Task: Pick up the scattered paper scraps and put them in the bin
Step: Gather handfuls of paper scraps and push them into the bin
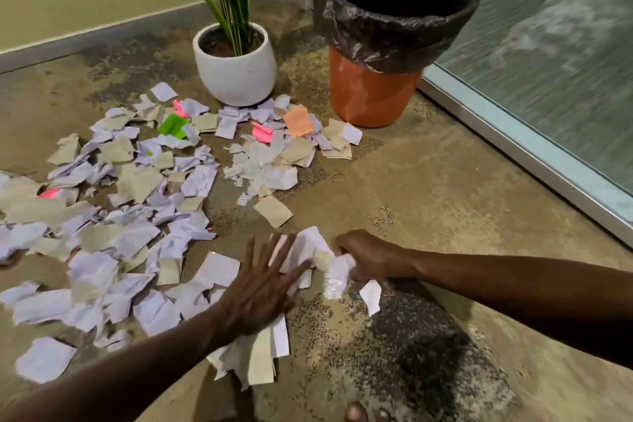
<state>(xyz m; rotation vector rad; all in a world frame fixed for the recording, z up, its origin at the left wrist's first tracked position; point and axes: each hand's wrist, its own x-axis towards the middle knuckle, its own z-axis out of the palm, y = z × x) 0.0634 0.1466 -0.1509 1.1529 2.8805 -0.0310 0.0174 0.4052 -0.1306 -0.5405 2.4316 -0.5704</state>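
Observation:
Torn paper scraps, mostly white, lilac and tan with a few pink, green and orange bits, lie scattered over the floor at left and centre. An orange bin lined with a black bag stands at the back, right of centre. My left hand lies flat with its fingers spread on a small pile of scraps near the front. My right hand is closed around a bunch of white scraps right beside the left hand's fingertips. One small white scrap hangs or lies just below that hand.
A white pot with a long-leaved green plant stands left of the bin, scraps touching its base. A glass panel with a metal frame runs along the right. A yellow wall with a grey skirting board borders the back left.

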